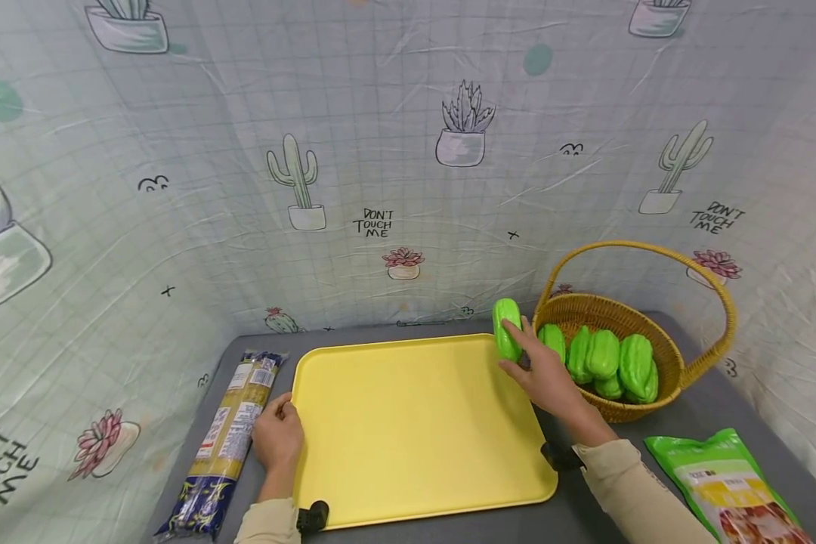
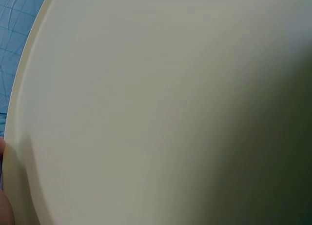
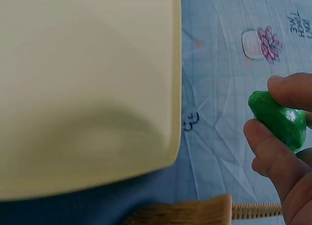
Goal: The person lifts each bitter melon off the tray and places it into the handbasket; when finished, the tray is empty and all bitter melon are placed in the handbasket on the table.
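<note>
A yellow tray (image 1: 415, 438) lies on the grey table. At its left rim, my left hand (image 1: 279, 434) has its fingers curled and grips the edge; the left wrist view shows only fingertips (image 2: 5, 208) beside the rim. My right hand (image 1: 544, 374) holds a shiny green bell pepper (image 1: 506, 326) between thumb and fingers, over the tray's far right corner. The right wrist view shows this pepper (image 3: 280, 120) pinched from both sides. Right beside that hand, a wicker basket (image 1: 663, 340) contains several more green peppers (image 1: 603, 355).
Left of the tray lies a long packet of spaghetti (image 1: 227, 438) with blue ends. A green printed food bag (image 1: 734, 487) lies at the front right. The basket's tall handle (image 1: 724, 325) arches up over it. A cactus-print cloth (image 1: 408, 151) hangs behind the table.
</note>
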Demonstrator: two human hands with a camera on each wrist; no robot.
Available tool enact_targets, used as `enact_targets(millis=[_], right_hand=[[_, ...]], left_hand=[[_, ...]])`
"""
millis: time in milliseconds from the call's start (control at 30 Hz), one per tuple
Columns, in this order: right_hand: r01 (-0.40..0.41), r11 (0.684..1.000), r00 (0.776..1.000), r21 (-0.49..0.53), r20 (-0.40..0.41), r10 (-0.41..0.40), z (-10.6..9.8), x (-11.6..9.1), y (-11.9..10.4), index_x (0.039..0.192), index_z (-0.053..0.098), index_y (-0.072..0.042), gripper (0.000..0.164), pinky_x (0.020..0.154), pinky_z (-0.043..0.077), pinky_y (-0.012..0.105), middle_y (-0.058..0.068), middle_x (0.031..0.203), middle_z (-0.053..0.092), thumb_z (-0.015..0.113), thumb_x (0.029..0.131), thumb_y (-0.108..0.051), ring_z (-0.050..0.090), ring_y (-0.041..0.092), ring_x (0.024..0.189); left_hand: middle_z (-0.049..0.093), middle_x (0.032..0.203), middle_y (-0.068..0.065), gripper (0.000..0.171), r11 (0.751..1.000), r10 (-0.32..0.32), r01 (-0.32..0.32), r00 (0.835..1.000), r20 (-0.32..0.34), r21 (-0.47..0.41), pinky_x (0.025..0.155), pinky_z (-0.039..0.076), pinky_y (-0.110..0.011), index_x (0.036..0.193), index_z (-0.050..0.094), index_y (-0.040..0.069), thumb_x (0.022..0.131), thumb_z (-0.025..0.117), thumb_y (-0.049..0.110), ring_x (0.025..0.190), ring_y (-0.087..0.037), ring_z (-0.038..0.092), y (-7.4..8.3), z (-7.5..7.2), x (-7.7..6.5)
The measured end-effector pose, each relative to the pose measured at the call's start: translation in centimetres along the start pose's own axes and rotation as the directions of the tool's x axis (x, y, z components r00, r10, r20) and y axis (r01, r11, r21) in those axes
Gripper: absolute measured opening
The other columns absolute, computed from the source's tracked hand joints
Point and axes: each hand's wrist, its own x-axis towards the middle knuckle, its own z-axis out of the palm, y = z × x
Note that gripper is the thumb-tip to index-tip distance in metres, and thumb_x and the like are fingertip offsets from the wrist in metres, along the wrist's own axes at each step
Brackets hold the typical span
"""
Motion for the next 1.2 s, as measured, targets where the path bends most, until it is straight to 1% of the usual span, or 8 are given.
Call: enact_targets(millis=[167,300,367,433,500,600,733,1200], right_hand=[[-0.023,1.0,1.0,-0.017,-0.009,0.022,-1.5,-0.4,1.0,0.162,0.027,-0.009,0.074,0.08,0.058,0.048,0.034,0.166,0.01,0.066,0.099,-0.013,0.064,0.05,0.117],[-0.063,0.998,0.998,-0.009,0.002,0.063,-2.8,-0.8,1.9,0.164,0.022,-0.01,0.076,0.085,0.055,0.054,0.033,0.167,0.006,0.064,0.101,-0.017,0.053,0.054,0.13],[-0.079,0.997,0.997,-0.021,-0.005,0.079,-3.4,-1.0,2.4,0.164,0.021,-0.01,0.076,0.077,0.054,0.047,0.034,0.166,0.006,0.064,0.102,-0.019,0.062,0.051,0.119],[-0.096,0.995,0.995,-0.037,-0.018,0.096,-3.9,-1.2,2.8,0.164,0.021,-0.009,0.076,0.065,0.051,0.039,0.035,0.166,0.006,0.064,0.102,-0.02,0.072,0.042,0.087],[-0.109,0.993,0.994,-0.047,-0.031,0.108,-4.4,-1.3,3.1,0.164,0.021,-0.009,0.077,0.054,0.043,0.032,0.037,0.165,0.005,0.064,0.102,-0.02,0.062,0.028,0.053],[-0.133,0.99,0.991,-0.041,-0.031,0.132,-5.0,-1.3,3.7,0.164,0.019,-0.01,0.078,0.047,0.038,0.03,0.036,0.166,0.003,0.064,0.102,-0.02,0.043,0.016,0.04],[-0.154,0.987,0.988,-0.046,-0.023,0.153,-5.4,-1.3,4.6,0.165,0.016,-0.011,0.078,0.045,0.039,0.03,0.036,0.166,0.001,0.063,0.102,-0.02,0.035,0.012,0.039],[-0.206,0.976,0.978,-0.069,0.014,0.207,-5.8,-1.2,6.0,0.164,0.016,-0.005,0.078,0.05,0.038,0.033,0.042,0.162,0.001,0.062,0.102,-0.02,0.037,0.014,0.042]], left_hand=[[0.069,0.123,-0.027,0.036,1.0,0.004,-0.004,1.0,-0.001,0.002,0.087,0.05,-0.058,0.129,0.068,0.001,0.106,0.044,0.016,0.108,-0.047,0.065,0.1,-0.1,-0.1],[0.069,0.122,-0.027,0.036,1.0,0.018,-0.018,1.0,-0.007,0.001,0.086,0.05,-0.058,0.128,0.069,0.001,0.106,0.045,0.015,0.107,-0.047,0.065,0.2,0.0,-0.1],[0.069,0.122,-0.027,0.035,1.0,0.023,-0.023,1.0,-0.006,0.0,0.086,0.05,-0.058,0.128,0.069,0.0,0.105,0.045,0.014,0.107,-0.047,0.065,0.2,-0.1,-0.2],[0.07,0.122,-0.026,0.035,1.0,0.021,-0.021,1.0,-0.008,0.004,0.086,0.05,-0.058,0.128,0.069,0.001,0.106,0.045,0.015,0.106,-0.046,0.065,0.3,-0.1,-0.2],[0.07,0.122,-0.027,0.035,1.0,0.019,-0.019,1.0,-0.008,0.004,0.086,0.051,-0.058,0.128,0.069,0.001,0.105,0.045,0.014,0.106,-0.046,0.065,0.4,-0.2,-0.2],[0.07,0.123,-0.027,0.035,1.0,0.016,-0.016,1.0,-0.008,0.004,0.086,0.051,-0.058,0.128,0.069,0.001,0.106,0.046,0.014,0.106,-0.047,0.065,0.6,-0.3,-0.2],[0.069,0.123,-0.027,0.035,1.0,0.011,-0.011,1.0,-0.001,0.002,0.086,0.05,-0.058,0.128,0.069,0.001,0.106,0.045,0.014,0.107,-0.047,0.065,0.7,-0.4,-0.2],[0.07,0.122,-0.027,0.036,1.0,0.001,-0.001,1.0,-0.001,0.0,0.086,0.05,-0.058,0.128,0.069,0.001,0.105,0.045,0.015,0.107,-0.047,0.065,0.6,-0.3,0.0]])
